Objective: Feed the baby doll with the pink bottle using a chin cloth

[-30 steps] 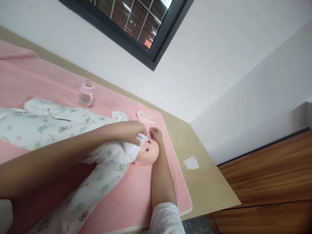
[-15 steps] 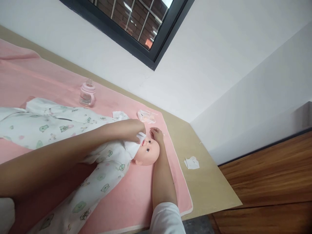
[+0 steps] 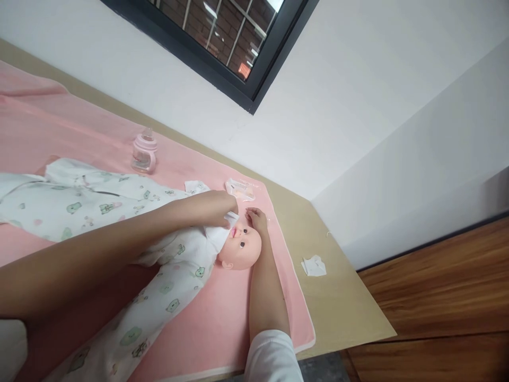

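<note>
One pink blanket (image 3: pixel 35 114) spreads from the left, and on it lie white clothes (image 3: pixel 91 204) with green animal prints, which seem already to be on the doll's body. Behind them, a pink bottle (image 3: pixel 143 155) stands upright; no hand is touching it.

Further right, the left hand (image 3: pixel 218 207) reaches over the doll's chest, and its grip is closed on a white cloth (image 3: pixel 217 237) at the chin. I cannot tell whether this cloth is separate or a part of the clothes. The doll (image 3: pixel 243 255) lies face up on the blanket, its mouth and both eyes uncovered.

I judge that the handling of the cloth is in its middle: the cloth is placed below the mouth, but not yet released. What is left beyond that cannot be told.

Just beyond the left hand, a clear packet (image 3: pixel 240 189) lies flat; whether it is opened, I cannot tell. The right hand (image 3: pixel 257 218) rests past the head, its fingers loosely bent and apart from the thumb, with nothing seen in them. At far right, a folded tissue (image 3: pixel 314 266) lies unheld on the bare table (image 3: pixel 344 307).
</note>
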Available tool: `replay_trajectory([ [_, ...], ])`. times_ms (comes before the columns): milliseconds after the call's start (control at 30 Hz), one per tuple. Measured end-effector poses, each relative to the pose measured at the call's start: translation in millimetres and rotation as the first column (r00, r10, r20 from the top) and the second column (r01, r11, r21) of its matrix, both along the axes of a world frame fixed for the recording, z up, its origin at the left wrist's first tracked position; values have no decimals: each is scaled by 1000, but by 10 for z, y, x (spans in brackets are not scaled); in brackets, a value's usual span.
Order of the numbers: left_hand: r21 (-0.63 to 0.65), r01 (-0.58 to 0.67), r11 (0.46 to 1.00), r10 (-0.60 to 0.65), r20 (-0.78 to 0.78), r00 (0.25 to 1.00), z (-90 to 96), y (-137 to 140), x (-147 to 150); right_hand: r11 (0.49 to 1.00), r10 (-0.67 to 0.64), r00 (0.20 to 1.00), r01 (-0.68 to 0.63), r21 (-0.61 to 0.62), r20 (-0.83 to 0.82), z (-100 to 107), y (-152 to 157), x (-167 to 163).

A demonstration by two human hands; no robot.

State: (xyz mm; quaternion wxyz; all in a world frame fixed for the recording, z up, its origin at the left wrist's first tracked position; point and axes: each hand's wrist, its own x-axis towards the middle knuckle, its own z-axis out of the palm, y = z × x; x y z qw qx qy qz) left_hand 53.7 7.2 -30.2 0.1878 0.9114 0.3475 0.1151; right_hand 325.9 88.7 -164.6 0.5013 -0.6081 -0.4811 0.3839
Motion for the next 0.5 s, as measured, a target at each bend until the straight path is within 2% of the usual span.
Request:
replay_trajectory([
  [267,30,-78,997,81,-121,989,107,-85,42,1000,1,1000,-1,-7,-6,-23,24,24],
  [500,39,-94,995,94,-11,995,45,-44,44,1000,2,1000,-2,-10,2,-31,26,33],
])
